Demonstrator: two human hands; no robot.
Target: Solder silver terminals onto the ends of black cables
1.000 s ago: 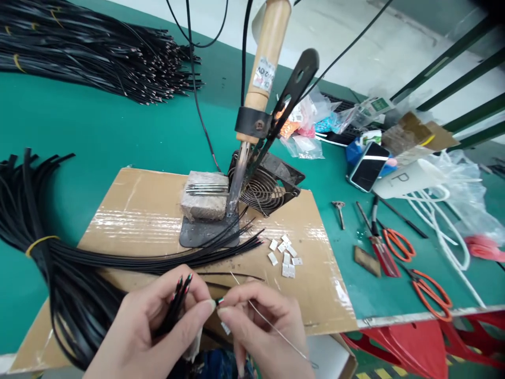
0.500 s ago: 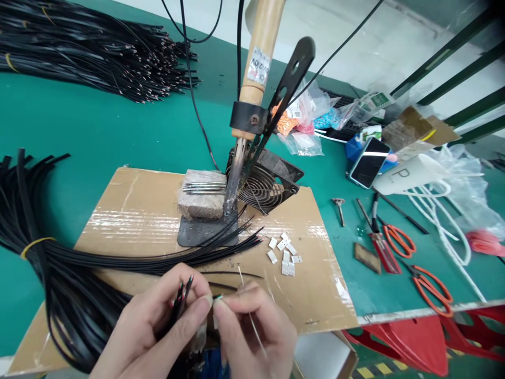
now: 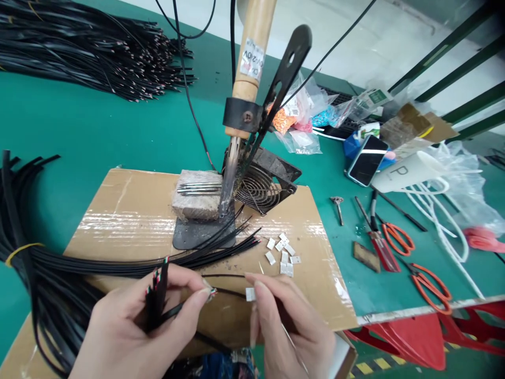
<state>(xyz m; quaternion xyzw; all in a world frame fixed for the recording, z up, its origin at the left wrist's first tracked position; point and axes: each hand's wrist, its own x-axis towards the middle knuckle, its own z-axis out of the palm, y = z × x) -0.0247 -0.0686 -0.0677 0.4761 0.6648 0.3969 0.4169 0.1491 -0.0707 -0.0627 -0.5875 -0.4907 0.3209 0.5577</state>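
My left hand (image 3: 145, 326) grips several black cables (image 3: 157, 295) with coloured wire ends. Between its thumb and forefinger, one cable's stripped tip (image 3: 213, 292) points right. A small white rectangular piece (image 3: 250, 294) sits at the fingertips of my right hand (image 3: 292, 321), pinched and apart from that tip. A thin silvery wire (image 3: 291, 341), perhaps solder, also runs through the right hand. Beyond the hands, more such white pieces (image 3: 284, 256) lie on the cardboard (image 3: 315, 295). A soldering iron (image 3: 239, 121) leans tip-down in its stand, near a grey block (image 3: 193, 202).
A tied bundle of black cables (image 3: 59, 258) spreads over the left side, its ends reaching the stand. A small fan (image 3: 262, 184) stands behind the iron. Orange-handled scissors (image 3: 432, 284), pliers (image 3: 382, 247) and a phone (image 3: 367, 160) lie right. Another cable pile (image 3: 98, 52) is at the back left.
My hands have drawn apart. The right hand has moved right with the white piece, which now shows clearly; the left hand has shifted slightly left with the cables.
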